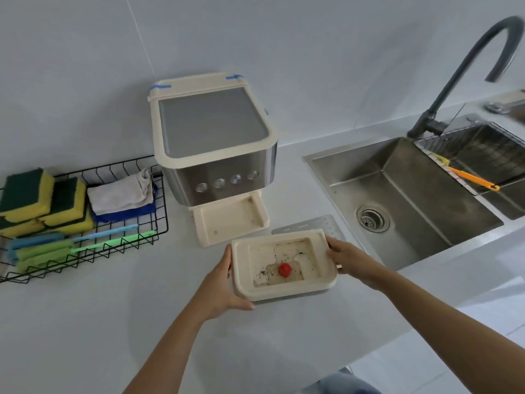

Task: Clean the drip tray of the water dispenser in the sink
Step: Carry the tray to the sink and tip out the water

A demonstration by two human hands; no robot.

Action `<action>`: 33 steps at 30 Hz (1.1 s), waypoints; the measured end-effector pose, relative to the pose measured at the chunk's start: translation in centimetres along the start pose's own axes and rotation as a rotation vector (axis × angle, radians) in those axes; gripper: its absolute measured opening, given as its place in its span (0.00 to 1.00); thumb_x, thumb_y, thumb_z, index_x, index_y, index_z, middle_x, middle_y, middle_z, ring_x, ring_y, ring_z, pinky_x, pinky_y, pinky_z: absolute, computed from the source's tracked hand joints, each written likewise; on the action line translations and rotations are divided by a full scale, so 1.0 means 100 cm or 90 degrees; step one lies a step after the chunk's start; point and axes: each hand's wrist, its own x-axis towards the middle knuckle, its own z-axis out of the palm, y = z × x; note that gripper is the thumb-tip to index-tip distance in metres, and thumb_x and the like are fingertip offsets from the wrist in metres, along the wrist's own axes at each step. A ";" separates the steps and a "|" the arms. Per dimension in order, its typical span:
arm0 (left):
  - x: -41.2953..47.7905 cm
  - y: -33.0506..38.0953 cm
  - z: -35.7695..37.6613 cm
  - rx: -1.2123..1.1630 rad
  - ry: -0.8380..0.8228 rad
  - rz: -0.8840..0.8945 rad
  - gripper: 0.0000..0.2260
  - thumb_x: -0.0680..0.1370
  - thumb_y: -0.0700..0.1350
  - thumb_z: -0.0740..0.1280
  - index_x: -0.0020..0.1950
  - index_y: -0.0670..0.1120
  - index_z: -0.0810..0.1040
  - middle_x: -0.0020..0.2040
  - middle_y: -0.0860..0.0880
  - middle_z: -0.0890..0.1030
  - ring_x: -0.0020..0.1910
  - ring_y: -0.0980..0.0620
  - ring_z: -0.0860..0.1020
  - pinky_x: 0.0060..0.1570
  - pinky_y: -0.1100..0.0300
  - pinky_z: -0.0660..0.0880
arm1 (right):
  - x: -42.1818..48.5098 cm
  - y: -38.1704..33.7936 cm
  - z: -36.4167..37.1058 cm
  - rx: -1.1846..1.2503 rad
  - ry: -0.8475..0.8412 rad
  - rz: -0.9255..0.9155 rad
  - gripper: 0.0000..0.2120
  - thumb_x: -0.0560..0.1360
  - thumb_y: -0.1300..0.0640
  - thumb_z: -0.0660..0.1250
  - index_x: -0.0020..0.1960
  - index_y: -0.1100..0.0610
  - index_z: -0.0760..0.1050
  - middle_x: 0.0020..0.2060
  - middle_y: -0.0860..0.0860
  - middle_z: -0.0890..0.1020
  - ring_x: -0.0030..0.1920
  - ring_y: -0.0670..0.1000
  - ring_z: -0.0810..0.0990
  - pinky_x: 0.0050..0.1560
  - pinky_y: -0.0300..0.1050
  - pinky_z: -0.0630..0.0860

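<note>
The cream drip tray point(241, 285) is held just above the white counter, in front of the water dispenser point(216, 143). Its basin is dirty with dark specks and has a red float point(285, 269) in the middle. My left hand point(224, 285) grips the tray's left edge, thumb on top. My right hand point(348, 258) grips its right edge. The dispenser's cream base slot point(231, 218) stands bare. A metal grate point(309, 224) lies on the counter behind the tray. The steel sink point(397, 194) is to the right.
A black wire basket point(159, 211) at the left holds sponges point(42, 200), cloths point(122, 191) and brushes point(85, 245). A dark curved faucet point(460, 75) stands behind the sink. An orange brush point(471, 179) rests on the rack over the sink's right part.
</note>
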 end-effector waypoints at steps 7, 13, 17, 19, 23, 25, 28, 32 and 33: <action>0.056 0.053 0.047 -0.062 -0.025 -0.004 0.53 0.61 0.38 0.79 0.70 0.63 0.46 0.60 0.65 0.68 0.61 0.63 0.68 0.51 0.78 0.68 | 0.026 0.021 -0.083 -0.019 0.084 -0.013 0.20 0.79 0.64 0.53 0.67 0.51 0.70 0.52 0.52 0.79 0.52 0.51 0.76 0.52 0.47 0.74; 0.124 0.111 0.114 -0.208 0.090 -0.076 0.39 0.66 0.48 0.75 0.73 0.58 0.58 0.66 0.54 0.73 0.62 0.55 0.74 0.57 0.61 0.74 | 0.050 0.036 -0.197 -0.063 0.060 -0.066 0.18 0.77 0.64 0.53 0.52 0.45 0.75 0.49 0.53 0.81 0.50 0.54 0.79 0.54 0.51 0.76; 0.158 0.161 0.160 -0.295 0.186 -0.112 0.28 0.74 0.38 0.67 0.72 0.51 0.62 0.67 0.52 0.71 0.60 0.54 0.71 0.62 0.57 0.69 | 0.055 0.047 -0.267 -0.054 0.041 -0.077 0.18 0.78 0.63 0.53 0.47 0.42 0.74 0.47 0.53 0.81 0.49 0.54 0.80 0.46 0.47 0.77; 0.174 0.179 0.178 -0.331 0.193 -0.126 0.27 0.75 0.36 0.64 0.72 0.49 0.62 0.67 0.46 0.72 0.60 0.51 0.72 0.62 0.55 0.70 | 0.058 0.052 -0.294 -0.045 0.036 -0.080 0.19 0.79 0.63 0.53 0.48 0.40 0.73 0.45 0.49 0.81 0.47 0.51 0.80 0.47 0.48 0.78; 0.197 0.203 0.201 -0.353 0.223 -0.148 0.25 0.76 0.35 0.63 0.71 0.49 0.64 0.53 0.48 0.79 0.50 0.51 0.77 0.57 0.55 0.73 | 0.067 0.068 -0.329 -0.022 0.041 -0.063 0.16 0.79 0.62 0.55 0.62 0.51 0.74 0.48 0.49 0.82 0.52 0.52 0.80 0.58 0.55 0.76; 0.204 0.210 0.208 -0.334 0.225 -0.154 0.24 0.76 0.35 0.63 0.71 0.48 0.65 0.49 0.50 0.80 0.51 0.49 0.78 0.57 0.52 0.75 | 0.071 0.074 -0.339 -0.011 0.041 -0.052 0.16 0.79 0.62 0.56 0.63 0.52 0.73 0.48 0.49 0.82 0.52 0.53 0.81 0.58 0.54 0.76; 0.213 0.217 0.211 -0.309 0.231 -0.164 0.24 0.76 0.35 0.63 0.71 0.49 0.65 0.48 0.51 0.80 0.51 0.47 0.78 0.57 0.48 0.75 | 0.077 0.083 -0.346 0.024 0.036 -0.034 0.17 0.79 0.62 0.56 0.65 0.53 0.72 0.47 0.49 0.81 0.52 0.53 0.80 0.53 0.49 0.77; 0.223 0.224 0.211 -0.269 0.230 -0.167 0.25 0.76 0.37 0.64 0.71 0.51 0.65 0.49 0.52 0.79 0.49 0.51 0.79 0.52 0.51 0.77 | 0.082 0.091 -0.349 0.065 0.036 -0.019 0.15 0.79 0.63 0.55 0.56 0.45 0.73 0.44 0.47 0.81 0.48 0.51 0.80 0.45 0.43 0.76; 0.225 0.226 0.209 -0.255 0.231 -0.167 0.25 0.76 0.37 0.64 0.71 0.51 0.65 0.49 0.52 0.79 0.49 0.52 0.78 0.50 0.53 0.78 | 0.083 0.092 -0.349 0.074 0.036 -0.016 0.15 0.79 0.63 0.55 0.53 0.45 0.73 0.44 0.47 0.81 0.48 0.52 0.80 0.47 0.45 0.77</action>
